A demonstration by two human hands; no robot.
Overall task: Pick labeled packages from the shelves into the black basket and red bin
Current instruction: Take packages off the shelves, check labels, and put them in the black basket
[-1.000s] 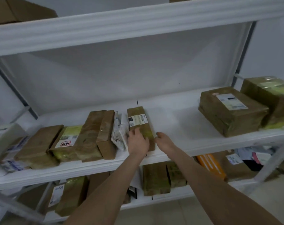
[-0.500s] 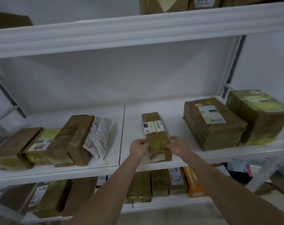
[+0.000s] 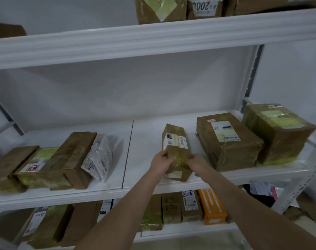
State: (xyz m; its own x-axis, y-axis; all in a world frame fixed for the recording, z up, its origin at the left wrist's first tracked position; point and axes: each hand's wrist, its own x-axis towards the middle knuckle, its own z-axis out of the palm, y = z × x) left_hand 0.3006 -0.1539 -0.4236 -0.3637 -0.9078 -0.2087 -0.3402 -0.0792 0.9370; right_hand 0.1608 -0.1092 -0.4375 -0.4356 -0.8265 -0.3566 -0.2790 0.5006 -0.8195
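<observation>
A narrow brown taped package (image 3: 175,141) with a white barcode label lies on the middle white shelf (image 3: 146,188), its near end at the front edge. My left hand (image 3: 161,162) grips its near left side. My right hand (image 3: 197,164) grips its near right side. The package's far end looks slightly raised off the shelf. No black basket or red bin is in view.
Two large brown boxes (image 3: 227,139) (image 3: 278,132) sit right of the package. On the left lie several brown parcels (image 3: 70,159) and a white plastic mailer (image 3: 99,157). More parcels, one orange (image 3: 212,206), fill the lower shelf; others stand on the top shelf (image 3: 160,8).
Both hands slid the narrow package right, away from the mailer, and closed round its near end. Its far end has tipped up. The view has shifted upward.
</observation>
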